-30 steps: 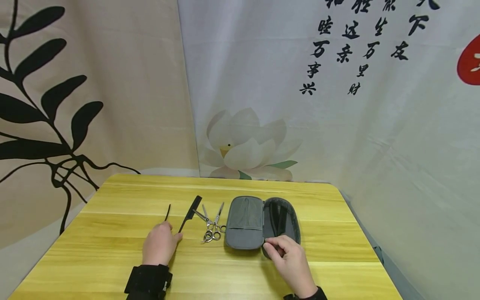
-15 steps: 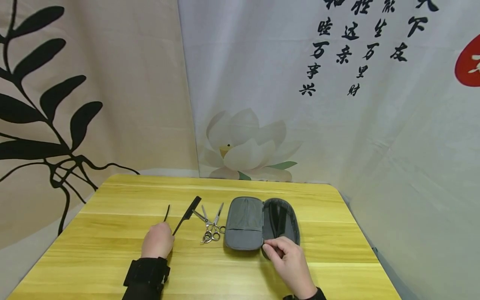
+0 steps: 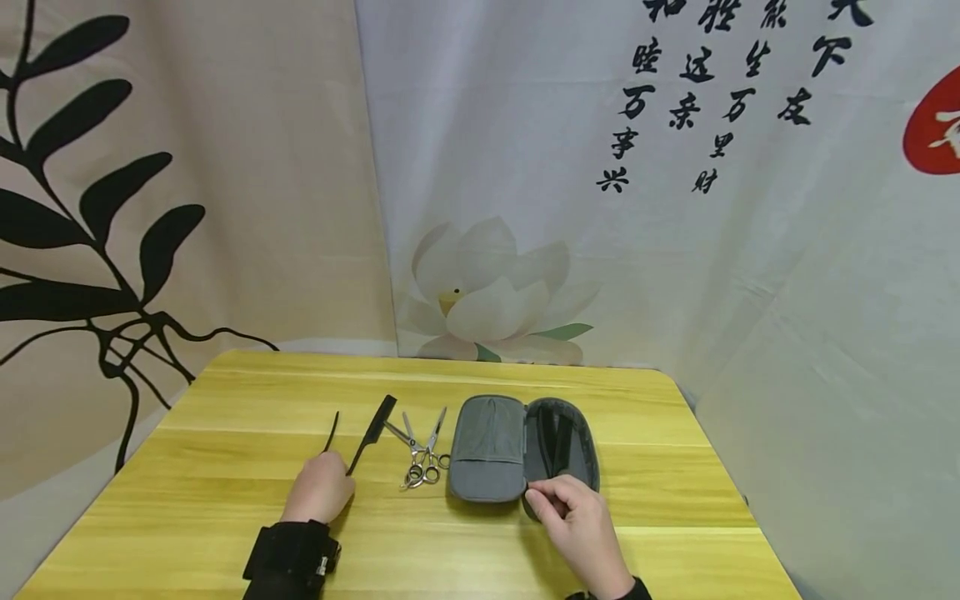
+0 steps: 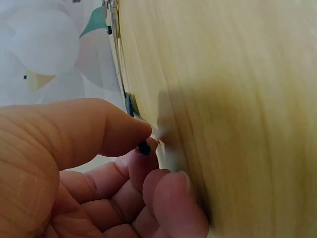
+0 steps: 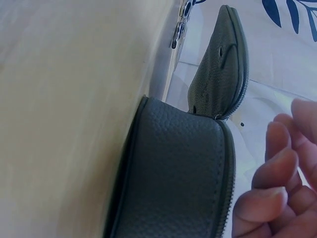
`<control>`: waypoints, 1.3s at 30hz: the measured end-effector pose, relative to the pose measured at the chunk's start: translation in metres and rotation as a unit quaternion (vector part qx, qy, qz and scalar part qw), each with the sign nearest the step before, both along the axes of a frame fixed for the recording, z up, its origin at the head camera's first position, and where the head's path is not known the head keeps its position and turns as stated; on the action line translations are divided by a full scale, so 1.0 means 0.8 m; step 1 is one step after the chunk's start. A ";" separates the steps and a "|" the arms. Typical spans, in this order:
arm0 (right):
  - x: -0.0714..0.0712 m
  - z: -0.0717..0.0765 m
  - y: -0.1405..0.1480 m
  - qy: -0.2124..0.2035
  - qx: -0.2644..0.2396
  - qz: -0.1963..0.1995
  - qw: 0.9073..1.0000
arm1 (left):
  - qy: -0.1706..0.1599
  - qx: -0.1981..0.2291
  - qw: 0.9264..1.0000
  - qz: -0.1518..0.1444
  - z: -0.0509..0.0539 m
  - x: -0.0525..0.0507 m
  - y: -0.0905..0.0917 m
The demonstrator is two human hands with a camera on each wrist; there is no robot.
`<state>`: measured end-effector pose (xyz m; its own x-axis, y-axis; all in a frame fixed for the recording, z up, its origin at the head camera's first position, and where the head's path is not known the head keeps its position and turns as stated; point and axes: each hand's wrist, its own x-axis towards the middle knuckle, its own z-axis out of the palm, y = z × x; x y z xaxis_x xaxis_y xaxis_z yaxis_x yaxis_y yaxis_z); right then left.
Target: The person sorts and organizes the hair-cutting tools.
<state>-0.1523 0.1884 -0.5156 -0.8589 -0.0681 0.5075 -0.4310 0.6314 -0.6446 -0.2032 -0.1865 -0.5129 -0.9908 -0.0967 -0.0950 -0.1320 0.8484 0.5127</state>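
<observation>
My left hand (image 3: 320, 487) pinches the thin tail of a black tail comb (image 3: 381, 419) between thumb and finger; the dark tail tip (image 4: 144, 148) pokes out below the thumb in the left wrist view. Just beyond that hand lies a thin dark rod (image 3: 332, 428), partly hidden by it. My right hand (image 3: 581, 525) hovers by the near edge of an unzipped grey case (image 3: 487, 450), fingers loosely curled, holding nothing. In the right wrist view a gap separates the fingers (image 5: 262, 203) from the case's zipped rim. Black items (image 3: 555, 437) lie in the case's right half.
Two pairs of silver hair scissors (image 3: 422, 454) lie with blades apart between the comb and the case. All rest on a yellow wood-grain table (image 3: 420, 550). A printed cloth backdrop (image 3: 525, 125) hangs behind its far edge.
The left hand has drawn back from its earlier spread and now grips the comb's tail; the comb has shifted slightly left. The right hand and the case stay as they were.
</observation>
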 end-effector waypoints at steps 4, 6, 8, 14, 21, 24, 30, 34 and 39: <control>-0.001 -0.005 0.000 0.018 -0.001 0.001 1.000 | -0.013 0.010 1.000 -0.009 0.001 -0.003 -0.002; -0.002 -0.007 0.000 0.028 -0.001 0.003 1.000 | -0.019 0.017 1.000 -0.009 0.001 -0.003 -0.003; -0.002 -0.008 0.000 0.034 -0.001 0.003 0.999 | -0.021 0.027 0.999 -0.007 0.001 -0.002 -0.003; 0.000 -0.007 -0.002 0.041 -0.008 0.004 0.999 | -0.008 0.023 1.000 -0.009 0.008 0.000 -0.006; 0.000 -0.007 -0.004 0.061 -0.020 0.010 0.998 | 0.023 0.045 0.999 0.013 0.019 0.004 -0.002; 0.000 -0.008 -0.004 0.065 -0.022 0.012 0.998 | 0.042 0.066 0.997 0.020 0.022 0.007 0.002; 0.000 -0.011 -0.004 0.071 -0.020 0.015 0.997 | 0.078 0.123 0.989 0.010 0.036 0.019 0.018; 0.000 -0.012 -0.004 0.071 -0.020 0.015 0.997 | 0.099 0.190 0.977 0.001 0.046 0.028 0.041; -0.001 -0.012 -0.005 0.066 -0.019 0.023 0.997 | 0.057 0.408 0.911 -0.016 0.042 0.044 0.094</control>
<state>-0.1528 0.1842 -0.5250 -0.7802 -0.0849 0.6197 -0.5425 0.5848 -0.6030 -0.1681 -0.1113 -0.4791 -0.9998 -0.0106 -0.0189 -0.0205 0.1807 0.9833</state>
